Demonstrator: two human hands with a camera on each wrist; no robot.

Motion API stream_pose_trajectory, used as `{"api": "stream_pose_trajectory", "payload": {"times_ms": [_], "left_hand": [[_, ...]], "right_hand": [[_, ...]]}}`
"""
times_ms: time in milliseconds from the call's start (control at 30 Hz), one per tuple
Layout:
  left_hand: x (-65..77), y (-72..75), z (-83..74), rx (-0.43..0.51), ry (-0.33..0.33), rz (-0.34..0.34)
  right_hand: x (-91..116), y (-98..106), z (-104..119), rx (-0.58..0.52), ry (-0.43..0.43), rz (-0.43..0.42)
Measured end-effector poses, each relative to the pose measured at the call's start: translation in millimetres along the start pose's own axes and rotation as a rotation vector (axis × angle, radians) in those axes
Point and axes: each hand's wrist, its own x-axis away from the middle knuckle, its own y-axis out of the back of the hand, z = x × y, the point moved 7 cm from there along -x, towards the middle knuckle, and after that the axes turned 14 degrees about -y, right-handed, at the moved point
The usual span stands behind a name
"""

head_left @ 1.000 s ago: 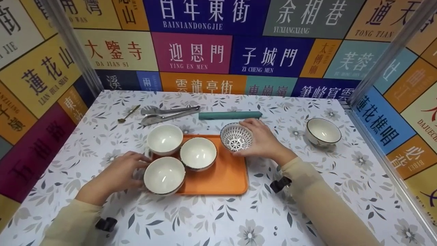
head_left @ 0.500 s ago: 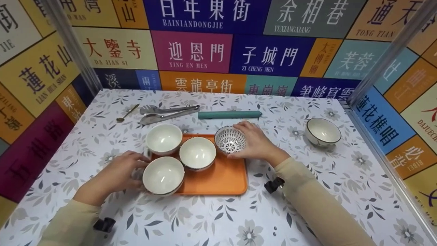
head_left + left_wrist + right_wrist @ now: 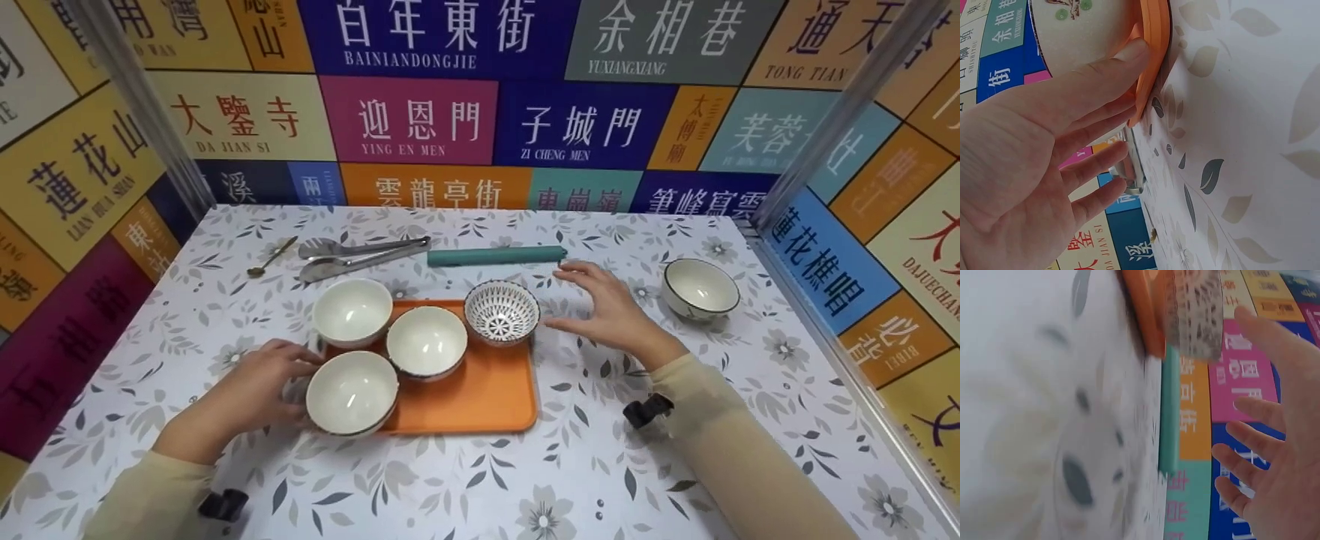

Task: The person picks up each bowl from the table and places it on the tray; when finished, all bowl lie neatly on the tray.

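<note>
Three cream bowls stand on an orange tray (image 3: 480, 409): one at the back left (image 3: 352, 311), one at the front left (image 3: 352, 394) and one in the middle (image 3: 427, 343). A black-and-white patterned bowl (image 3: 502, 313) sits at the tray's back right. My left hand (image 3: 259, 390) is at the tray's left end, its fingers relaxed. In the left wrist view its thumb (image 3: 1134, 52) lies against the tray's edge beside a bowl. To the right of the patterned bowl, my right hand (image 3: 611, 311) is apart from it, thumb and fingers spread and holding nothing.
Another cream bowl (image 3: 700, 289) stands on the table at the far right. Behind the tray lie metal tongs (image 3: 364, 256), a small gold spoon (image 3: 271, 257) and a green rolled or stick-like thing (image 3: 495, 256). Sign-printed panels enclose the back and sides.
My right hand has moved the patterned bowl left onto the tray's back right, let it go and drawn off to the right. My left hand has stayed at the tray's left end.
</note>
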Motion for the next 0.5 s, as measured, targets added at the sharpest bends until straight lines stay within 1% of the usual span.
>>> {"api": "stream_pose_trajectory", "payload": {"times_ms": [100, 167, 333, 500], "left_hand": [[1.3, 1.5, -1.5, -0.011, -0.030, -0.015], [1.6, 2.3, -2.2, -0.014, -0.045, -0.020], [1.3, 2.1, -2.3, -0.016, -0.044, -0.020], [0.5, 0.5, -3.5, -0.009, -0.040, -0.018]], "right_hand": [[5.4, 14.9, -20.9, 0.020, -0.037, -0.037], [8.7, 24.0, -32.4, 0.034, -0.045, -0.054], [16.3, 45.7, -57.8, 0.088, -0.081, -0.110], [25.5, 65.8, -88.8, 0.145, -0.164, -0.166]]}}
